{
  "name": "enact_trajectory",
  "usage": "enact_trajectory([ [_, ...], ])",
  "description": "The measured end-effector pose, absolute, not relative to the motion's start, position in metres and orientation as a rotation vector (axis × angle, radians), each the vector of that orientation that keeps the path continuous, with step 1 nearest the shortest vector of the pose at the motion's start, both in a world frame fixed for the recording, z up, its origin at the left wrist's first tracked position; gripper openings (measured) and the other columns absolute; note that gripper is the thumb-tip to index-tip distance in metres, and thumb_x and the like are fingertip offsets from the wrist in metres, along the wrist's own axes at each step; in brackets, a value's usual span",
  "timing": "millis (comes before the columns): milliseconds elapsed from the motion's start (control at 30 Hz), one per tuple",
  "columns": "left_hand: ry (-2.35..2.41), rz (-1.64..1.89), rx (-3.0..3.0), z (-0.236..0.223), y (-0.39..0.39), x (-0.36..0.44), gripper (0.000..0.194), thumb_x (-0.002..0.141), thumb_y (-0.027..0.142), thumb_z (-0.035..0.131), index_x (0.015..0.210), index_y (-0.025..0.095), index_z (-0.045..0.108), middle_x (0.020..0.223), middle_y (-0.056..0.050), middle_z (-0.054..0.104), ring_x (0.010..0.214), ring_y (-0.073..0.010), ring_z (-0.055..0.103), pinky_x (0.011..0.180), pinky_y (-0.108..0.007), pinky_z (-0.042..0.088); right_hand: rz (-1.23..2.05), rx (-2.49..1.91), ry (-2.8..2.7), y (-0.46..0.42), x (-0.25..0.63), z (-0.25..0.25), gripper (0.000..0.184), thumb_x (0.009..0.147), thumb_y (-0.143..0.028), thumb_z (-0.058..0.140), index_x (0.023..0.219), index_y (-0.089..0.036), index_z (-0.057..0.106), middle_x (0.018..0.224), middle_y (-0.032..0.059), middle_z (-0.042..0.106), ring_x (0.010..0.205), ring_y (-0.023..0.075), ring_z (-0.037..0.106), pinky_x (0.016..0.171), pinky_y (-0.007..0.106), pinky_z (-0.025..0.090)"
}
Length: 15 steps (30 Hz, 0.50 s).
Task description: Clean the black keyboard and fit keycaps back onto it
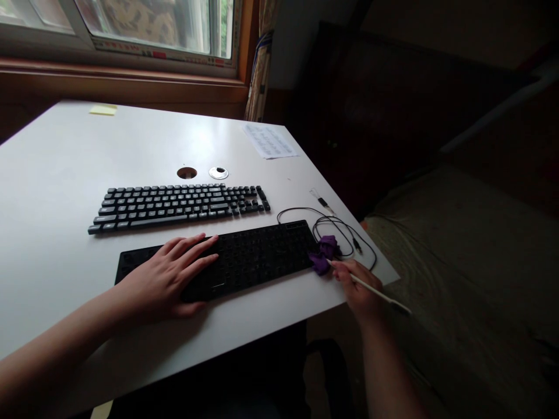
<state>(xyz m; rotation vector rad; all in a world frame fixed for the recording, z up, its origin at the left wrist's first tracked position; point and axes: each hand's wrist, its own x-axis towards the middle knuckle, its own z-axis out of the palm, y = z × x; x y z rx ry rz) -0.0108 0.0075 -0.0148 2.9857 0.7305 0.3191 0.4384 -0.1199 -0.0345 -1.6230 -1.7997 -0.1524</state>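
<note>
My left hand (172, 270) lies with fingers spread on a black keyboard base (257, 253), whose keys have been taken off. My right hand (358, 288) is closed around a thin pale stick (373, 290) with a dark, brush-like end pointing away to the lower right. The stick's other tip touches a crumpled purple cloth (321, 263) at the base's right end. Whether the cloth is fixed to the tip, I cannot tell. Behind the base, loose grey-black keycaps (174, 206) are laid out in keyboard order on the white table (244, 326).
The keyboard's black cable (349, 224) lies coiled near the table's right edge, beside a small black-ended wire tool (322, 202). Printed paper (271, 141), a round hole (187, 173), its silvery cover (218, 173) and yellow sticky notes (103, 109) are farther back.
</note>
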Motion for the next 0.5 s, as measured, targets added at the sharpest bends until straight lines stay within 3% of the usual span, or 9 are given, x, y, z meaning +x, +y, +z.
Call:
enact_trajectory([
  [100,0.73,0.339,2.973,-0.014,0.007,-0.01,0.079,0.083,0.049,0.072,0.152,0.02,0.046,0.169,-0.013,0.027,0.152,-0.0407,0.03,0.121,-0.059,0.032,-0.329,-1.518,-1.911,-0.128,0.431,-0.04,0.01,0.096,-0.015,0.062,0.101,-0.02,0.069,0.083,0.0046,0.073,0.075,0.0182,0.068,0.074,0.031,0.054],
  [233,0.723,0.324,2.979,-0.014,0.007,-0.01,0.077,0.085,0.05,0.07,0.152,0.019,0.046,0.169,-0.013,0.025,0.153,-0.0396,0.029,0.122,-0.058,0.031,-0.37,-1.474,-1.98,-0.136,0.414,-0.046,0.016,0.093,-0.008,0.064,0.104,-0.019,0.066,0.085,0.006,0.072,0.074,0.0186,0.066,0.075,0.033,0.054],
  [500,0.726,0.342,2.97,-0.014,0.008,-0.011,0.079,0.083,0.049,0.071,0.153,0.02,0.045,0.169,-0.012,0.025,0.152,-0.0401,0.03,0.122,-0.058,0.03,-0.162,-1.393,-2.042,-0.133,0.376,-0.036,0.018,0.095,-0.007,0.061,0.106,-0.02,0.064,0.086,0.0044,0.071,0.074,0.0173,0.066,0.074,0.032,0.055],
])
